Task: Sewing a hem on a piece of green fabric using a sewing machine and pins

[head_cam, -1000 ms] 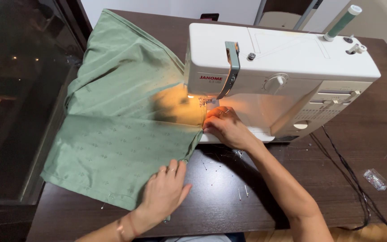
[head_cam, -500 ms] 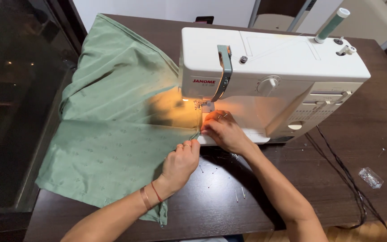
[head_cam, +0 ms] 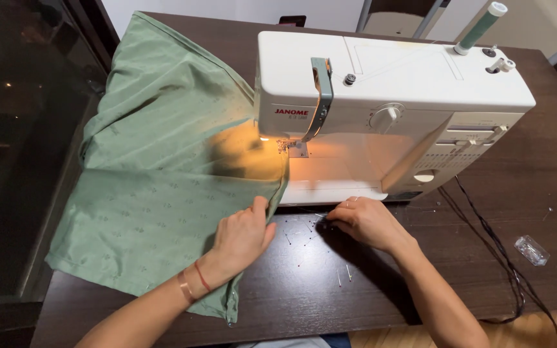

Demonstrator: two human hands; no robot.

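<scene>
Two hands: left hand (head_cam: 243,235) on one green fabric (head_cam: 156,193).

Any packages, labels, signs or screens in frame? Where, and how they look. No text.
Maker's label: front of the white sewing machine, left of its dial; small red lettering on white.
Stitch chart panel: machine's lower right front; pale grey grid of tiny marks.
Small clear plastic box: on the dark table, far right; rectangular, transparent.
No screens or signs.
</scene>
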